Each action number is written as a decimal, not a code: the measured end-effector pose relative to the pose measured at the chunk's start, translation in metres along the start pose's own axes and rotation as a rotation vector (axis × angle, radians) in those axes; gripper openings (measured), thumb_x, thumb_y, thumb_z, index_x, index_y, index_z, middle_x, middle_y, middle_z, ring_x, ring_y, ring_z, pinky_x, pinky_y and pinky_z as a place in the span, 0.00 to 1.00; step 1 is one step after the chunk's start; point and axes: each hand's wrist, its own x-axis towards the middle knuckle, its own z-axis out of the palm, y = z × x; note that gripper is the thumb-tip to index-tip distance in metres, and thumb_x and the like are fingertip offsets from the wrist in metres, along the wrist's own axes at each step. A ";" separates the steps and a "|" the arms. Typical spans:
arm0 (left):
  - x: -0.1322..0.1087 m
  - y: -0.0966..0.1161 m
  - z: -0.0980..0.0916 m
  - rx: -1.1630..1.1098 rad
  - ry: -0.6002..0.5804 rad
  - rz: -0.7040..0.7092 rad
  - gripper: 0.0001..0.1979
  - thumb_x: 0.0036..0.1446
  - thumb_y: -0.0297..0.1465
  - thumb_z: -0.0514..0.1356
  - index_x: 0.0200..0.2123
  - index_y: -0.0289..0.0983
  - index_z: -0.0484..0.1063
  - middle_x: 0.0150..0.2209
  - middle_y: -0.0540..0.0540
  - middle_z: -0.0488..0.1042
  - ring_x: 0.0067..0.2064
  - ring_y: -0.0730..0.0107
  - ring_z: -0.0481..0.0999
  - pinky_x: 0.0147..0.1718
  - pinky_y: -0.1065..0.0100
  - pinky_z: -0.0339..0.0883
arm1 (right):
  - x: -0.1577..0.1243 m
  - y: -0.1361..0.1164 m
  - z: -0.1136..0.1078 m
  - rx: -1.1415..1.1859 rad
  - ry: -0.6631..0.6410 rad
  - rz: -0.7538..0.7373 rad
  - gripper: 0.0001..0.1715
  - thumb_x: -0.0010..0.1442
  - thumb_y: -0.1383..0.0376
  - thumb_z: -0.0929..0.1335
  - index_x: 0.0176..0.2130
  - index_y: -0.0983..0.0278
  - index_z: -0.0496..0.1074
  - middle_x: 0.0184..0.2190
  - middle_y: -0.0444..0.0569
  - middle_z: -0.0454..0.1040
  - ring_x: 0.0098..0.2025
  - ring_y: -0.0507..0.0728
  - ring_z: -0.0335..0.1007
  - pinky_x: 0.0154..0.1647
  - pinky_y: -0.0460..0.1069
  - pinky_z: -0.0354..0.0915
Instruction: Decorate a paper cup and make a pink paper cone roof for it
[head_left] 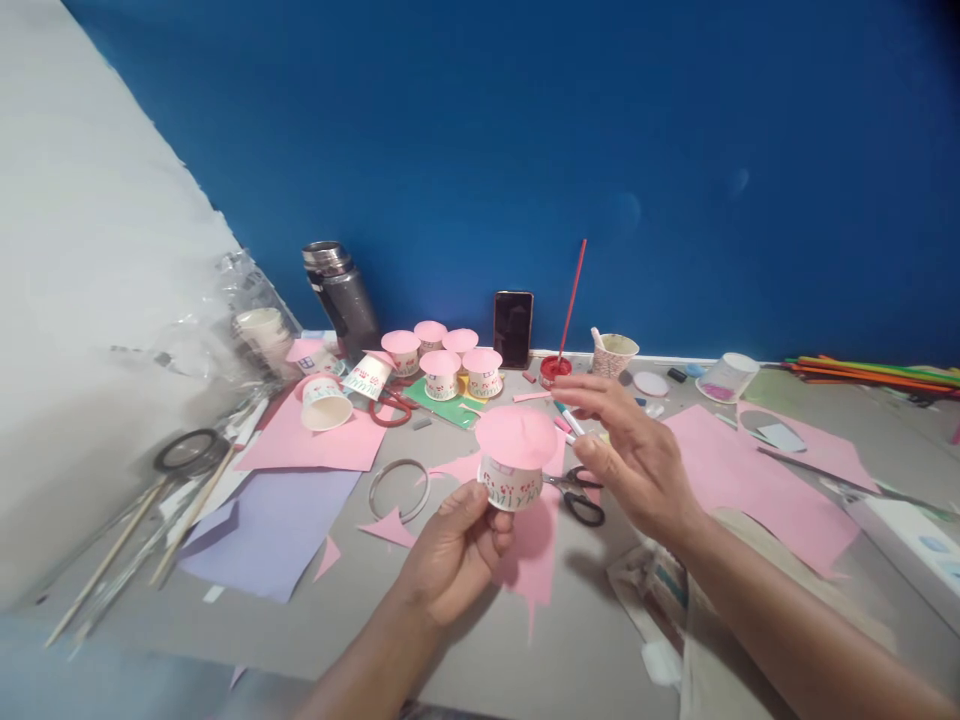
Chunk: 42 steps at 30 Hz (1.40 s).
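Bare table strip nearest; scissors, metal ring and capped cups beyond.

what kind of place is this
Probably a craft table against a blue wall: pink paper sheets, scissors and a row of pink-topped paper cups lie on it, and the left hand holds one more cup.

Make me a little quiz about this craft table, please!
1. True or false: the left hand holds the cup.
2. The right hand is: A open, B in a fist, C out of view.
3. Fill in: the brush stands in a pot of ___ paint.
Key: 1 true; 2 A; 3 red.
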 end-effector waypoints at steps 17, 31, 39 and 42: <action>-0.003 -0.005 0.004 0.229 0.077 0.134 0.21 0.41 0.39 0.81 0.31 0.30 0.81 0.28 0.44 0.80 0.30 0.71 0.79 0.33 0.72 0.74 | -0.003 0.009 0.006 -0.150 -0.053 0.000 0.26 0.63 0.50 0.73 0.58 0.54 0.76 0.63 0.55 0.73 0.65 0.69 0.68 0.60 0.67 0.69; -0.004 -0.008 0.003 0.297 0.061 0.150 0.20 0.41 0.41 0.80 0.29 0.31 0.83 0.27 0.43 0.81 0.30 0.70 0.79 0.34 0.71 0.73 | -0.005 0.009 0.007 -0.085 -0.096 0.090 0.25 0.63 0.47 0.73 0.54 0.56 0.80 0.63 0.57 0.73 0.66 0.70 0.68 0.63 0.69 0.67; -0.005 -0.007 0.006 0.293 0.072 0.149 0.21 0.40 0.41 0.81 0.29 0.31 0.83 0.26 0.43 0.81 0.29 0.71 0.79 0.32 0.73 0.73 | -0.004 0.009 0.006 -0.071 -0.130 0.100 0.25 0.64 0.48 0.72 0.54 0.58 0.80 0.62 0.57 0.74 0.66 0.69 0.68 0.64 0.66 0.67; -0.005 -0.007 0.006 0.296 0.077 0.151 0.21 0.39 0.41 0.81 0.29 0.30 0.83 0.26 0.43 0.81 0.29 0.71 0.79 0.32 0.73 0.73 | -0.004 0.009 0.006 -0.073 -0.132 0.094 0.26 0.64 0.48 0.72 0.55 0.58 0.80 0.62 0.57 0.74 0.65 0.69 0.69 0.64 0.66 0.67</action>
